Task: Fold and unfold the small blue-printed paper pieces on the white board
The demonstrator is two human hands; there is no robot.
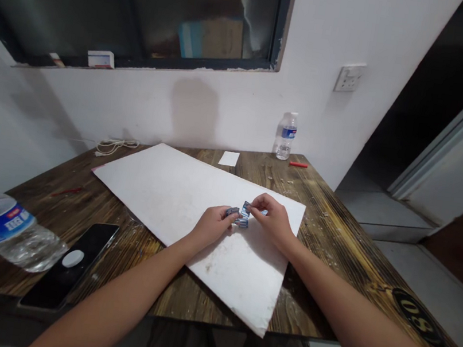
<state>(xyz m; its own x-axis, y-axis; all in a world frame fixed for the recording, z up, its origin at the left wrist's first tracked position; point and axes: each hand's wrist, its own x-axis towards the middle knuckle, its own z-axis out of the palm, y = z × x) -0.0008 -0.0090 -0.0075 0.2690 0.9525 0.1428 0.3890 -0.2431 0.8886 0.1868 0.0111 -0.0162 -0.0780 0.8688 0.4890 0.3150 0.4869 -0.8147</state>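
Above a white board (155,185), my left hand (212,226) is closed around a small stack of flat blue-grey pieces (231,212), too small to identify for certain. My right hand (274,220) pinches one similar small blue-and-dark piece (246,207) between thumb and fingertips, just right of the stack. Below that, another blue piece (243,223) lies on the board or very close to it. Part of one more light-blue piece (264,213) shows beneath my right hand, mostly hidden by the fingers.
A large water bottle (10,227) lies at left beside a black phone (89,251) with a white disc on it. Along the back of the wooden table are a cable (114,146), a white card (229,158), a small bottle (288,138) and a red stick-like object (298,165).
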